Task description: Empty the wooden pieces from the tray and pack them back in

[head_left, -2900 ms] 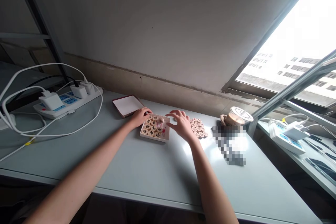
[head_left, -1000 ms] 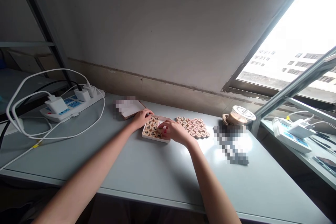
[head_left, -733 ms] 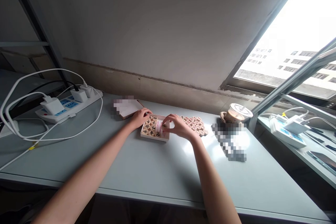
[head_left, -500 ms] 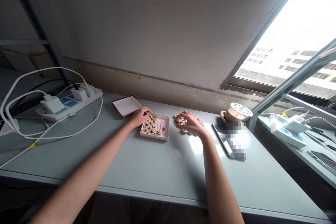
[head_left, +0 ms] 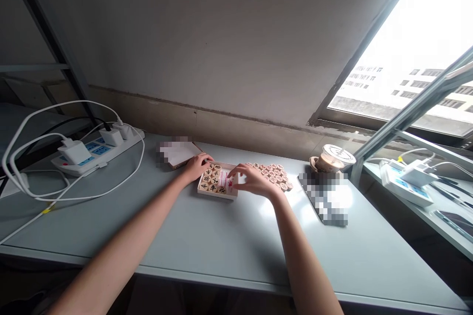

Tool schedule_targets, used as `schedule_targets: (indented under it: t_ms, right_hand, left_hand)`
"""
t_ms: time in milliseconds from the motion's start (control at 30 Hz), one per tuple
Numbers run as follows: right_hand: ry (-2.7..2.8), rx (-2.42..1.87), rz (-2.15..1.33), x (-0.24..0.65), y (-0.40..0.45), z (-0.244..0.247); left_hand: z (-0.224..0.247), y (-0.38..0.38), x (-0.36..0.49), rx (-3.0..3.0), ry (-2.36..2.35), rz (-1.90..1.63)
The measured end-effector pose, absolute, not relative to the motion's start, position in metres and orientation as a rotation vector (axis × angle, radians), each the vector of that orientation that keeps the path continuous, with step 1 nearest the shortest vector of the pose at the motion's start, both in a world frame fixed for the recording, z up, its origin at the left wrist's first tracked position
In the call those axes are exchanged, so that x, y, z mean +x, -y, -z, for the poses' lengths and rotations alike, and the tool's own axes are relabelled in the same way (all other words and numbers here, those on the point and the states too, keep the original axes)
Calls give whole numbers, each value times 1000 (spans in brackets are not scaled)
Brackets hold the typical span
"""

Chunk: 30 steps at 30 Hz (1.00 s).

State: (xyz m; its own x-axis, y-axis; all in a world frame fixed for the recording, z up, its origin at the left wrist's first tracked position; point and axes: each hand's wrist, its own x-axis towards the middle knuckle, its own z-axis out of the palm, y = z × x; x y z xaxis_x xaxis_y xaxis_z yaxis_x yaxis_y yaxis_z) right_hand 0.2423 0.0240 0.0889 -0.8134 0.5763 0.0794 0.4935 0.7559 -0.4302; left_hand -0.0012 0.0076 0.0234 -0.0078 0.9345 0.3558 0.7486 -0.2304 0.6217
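A shallow open box lies on the desk with several round wooden Chinese chess pieces with black characters in its left part. My left hand is closed on the box's left back corner. Over the right part of the box hovers my right hand, its fingers and thumb curled toward each other; what is between them, if anything, is hidden. Beyond that hand, more Chinese chess pieces with red characters lie in close rows on the desk.
The box lid lies behind my left hand. A lidded drink cup stands right of the loose pieces, beside a blurred-out phone. A power strip with looping white cables is on the left.
My right hand has moved left from the loose pieces to above the box's right part, uncovering the rows of pieces. My left hand has stayed at the box corner.
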Motion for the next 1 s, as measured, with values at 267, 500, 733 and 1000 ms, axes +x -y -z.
schedule_targets:
  t_ms: [267,500,733,1000]
  right_hand:
    - [2812,-764,-513,216,-8,-82]
    - [2684,-952,-577,255,-27,-101]
    - [2697,-1161,-775,282,-43,-92]
    - [2690,-1179,-766,281,-47,-85]
  left_hand:
    - [-24,-7,0,1996,-1783,-1061]
    - [-24,-7,0,1987,-1766,-1083]
    - [-25,-7,-1,2006,-1773,-1064]
    - [-26,-6,1,1994,-1773,-1068]
